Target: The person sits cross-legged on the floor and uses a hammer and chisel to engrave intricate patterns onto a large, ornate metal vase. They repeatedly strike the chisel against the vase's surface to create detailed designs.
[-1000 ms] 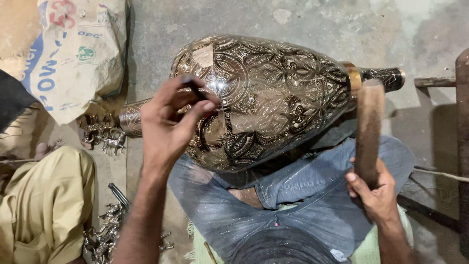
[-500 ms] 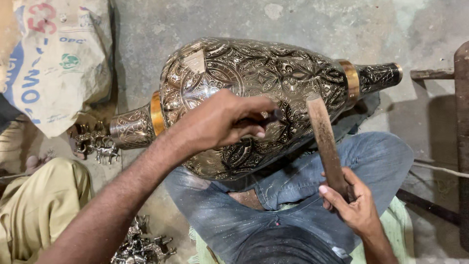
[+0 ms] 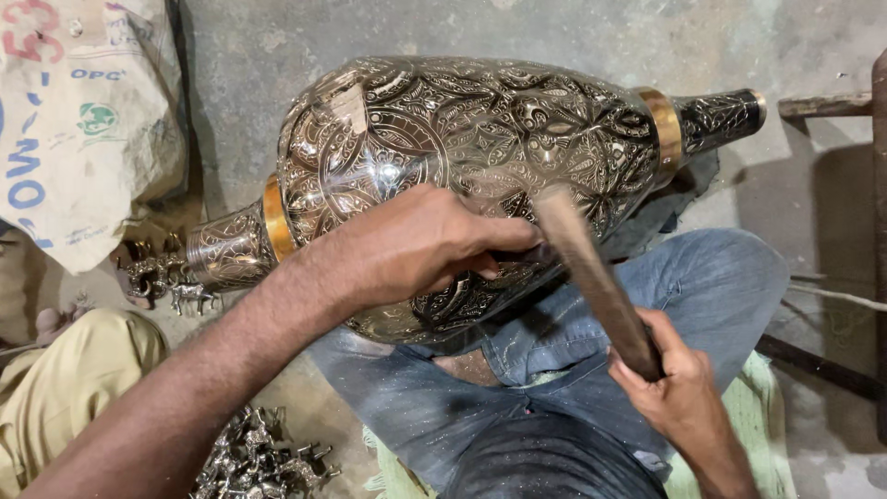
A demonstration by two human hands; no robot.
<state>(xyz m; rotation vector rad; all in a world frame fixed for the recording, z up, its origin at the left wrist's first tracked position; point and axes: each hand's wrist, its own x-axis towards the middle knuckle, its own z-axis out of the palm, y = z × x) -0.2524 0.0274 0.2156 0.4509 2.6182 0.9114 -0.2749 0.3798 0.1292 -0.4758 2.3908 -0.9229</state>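
A large engraved metal vase (image 3: 480,157) with gold bands lies on its side across my lap, neck pointing right. My left hand (image 3: 416,245) rests on its lower belly, fingers closed on a small dark chisel that is mostly hidden under them. My right hand (image 3: 679,388) grips the lower end of a wooden mallet stick (image 3: 591,277). The stick's upper end sits at the vase, right beside my left fingers and the chisel.
A printed white sack (image 3: 83,120) lies at the upper left. Small metal animal figures (image 3: 259,457) are piled on the floor at the bottom left, more (image 3: 166,277) by the vase's base. Another person's khaki-clad leg (image 3: 65,397) is at left. A wooden beam (image 3: 878,231) runs along the right edge.
My left hand has slid right and down across the vase's belly. The wooden stick in my right hand has swung down from upright until its end meets the chisel.
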